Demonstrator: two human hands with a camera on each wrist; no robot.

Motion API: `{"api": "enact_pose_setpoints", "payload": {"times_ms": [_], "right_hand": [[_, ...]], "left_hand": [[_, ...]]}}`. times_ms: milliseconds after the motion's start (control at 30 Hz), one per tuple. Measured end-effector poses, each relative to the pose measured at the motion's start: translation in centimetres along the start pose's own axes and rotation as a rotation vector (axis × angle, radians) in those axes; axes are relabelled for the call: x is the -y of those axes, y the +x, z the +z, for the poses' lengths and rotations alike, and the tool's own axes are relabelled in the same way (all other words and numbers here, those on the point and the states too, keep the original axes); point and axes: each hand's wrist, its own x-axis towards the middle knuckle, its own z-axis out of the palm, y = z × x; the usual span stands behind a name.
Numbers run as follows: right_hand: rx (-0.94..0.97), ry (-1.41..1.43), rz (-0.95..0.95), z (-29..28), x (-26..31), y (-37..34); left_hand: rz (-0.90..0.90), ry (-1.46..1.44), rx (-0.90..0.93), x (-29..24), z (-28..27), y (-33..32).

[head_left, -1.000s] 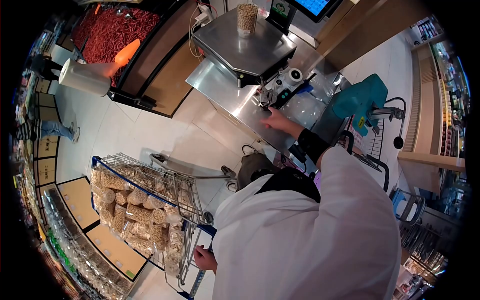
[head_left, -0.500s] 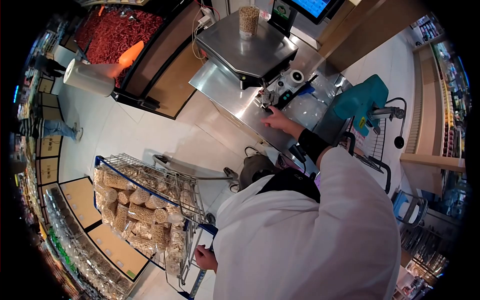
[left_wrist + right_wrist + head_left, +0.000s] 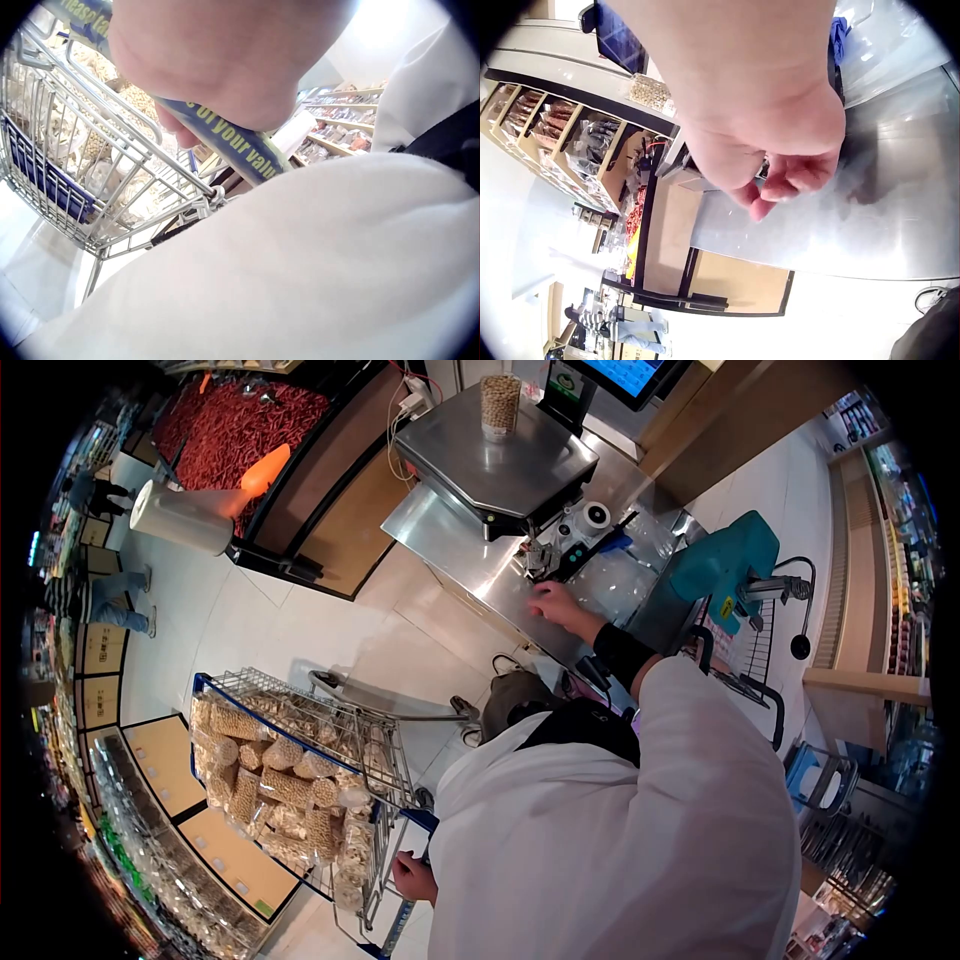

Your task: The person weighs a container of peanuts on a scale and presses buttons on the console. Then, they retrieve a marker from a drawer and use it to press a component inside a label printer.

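My left hand (image 3: 413, 878) grips the printed handle bar (image 3: 225, 139) of a wire shopping cart, its fingers curled round the bar. Clear bags (image 3: 285, 785) of beige, bean-like goods fill the cart (image 3: 195, 710). Over the front of a steel counter (image 3: 430, 535) hangs my right hand (image 3: 562, 608), fingers loosely bent and nothing visible in them. It is just short of a small white and black machine (image 3: 568, 540) with a round spool. Behind that, a clear container (image 3: 499, 407) of beige pieces stands upright on a steel scale (image 3: 490, 465).
A teal machine (image 3: 725, 560) stands right of the counter, with clear plastic near it. Above the scale is a lit screen (image 3: 620, 372). A bin of red chillies (image 3: 240, 445) and a white roll (image 3: 180, 518) are at upper left. A person (image 3: 118, 600) stands beyond.
My right hand has drawn back slightly from the small machine. The left hand stays on the cart handle. The scene has shifted slightly right in the head view, and the far person's legs have moved.
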Motion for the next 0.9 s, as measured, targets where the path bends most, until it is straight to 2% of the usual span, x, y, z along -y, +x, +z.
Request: {"api": "enact_pose_setpoints", "payload": {"times_ms": [100, 167, 267, 400, 467, 567, 700, 800, 867, 900], "right_hand": [[-0.049, -0.144, -0.039, -0.7, -1.3, 1.2], [-0.196, -0.336, -0.182, -0.6, -1.9, 1.2], [-0.181, -0.439, -0.193, -0.9, -2.4, 2.0], [-0.251, -0.297, -0.25, 0.1, -2.9, 1.7], [-0.044, -0.455, -0.15, -0.4, -1.5, 0.8], [-0.031, -0.56, -0.154, -0.4, -0.4, 0.4], [0.097, -0.388, -0.087, 0.3, 1.9, -0.3], [0.165, -0.306, -0.15, 2.3, 2.8, 1.4], [0.151, -0.079, -0.313, 4.5, 3.8, 2.5], [0.161, -0.081, -0.33, 5.2, 4.7, 3.4]], "left_hand": [[0.029, 0.013, -0.009, -0.1, 0.0, 0.0], [0.046, 0.016, -0.016, 0.1, 0.0, 0.0], [0.02, 0.021, 0.018, 0.3, -0.1, 0.3], [0.033, 0.029, 0.047, 0.3, -0.3, 0.4], [0.026, 0.034, 0.062, 0.1, -0.4, 0.4], [0.04, 0.045, 0.054, 0.1, -0.4, 0.4], [0.027, 0.057, 0.041, 0.6, 0.0, 0.5], [0.017, 0.073, 0.019, 0.4, 0.0, 0.3], [0.005, 0.077, 0.001, 0.3, 0.1, 0.2], [0.002, 0.083, 0.006, 0.3, 0.1, 0.2]]}}
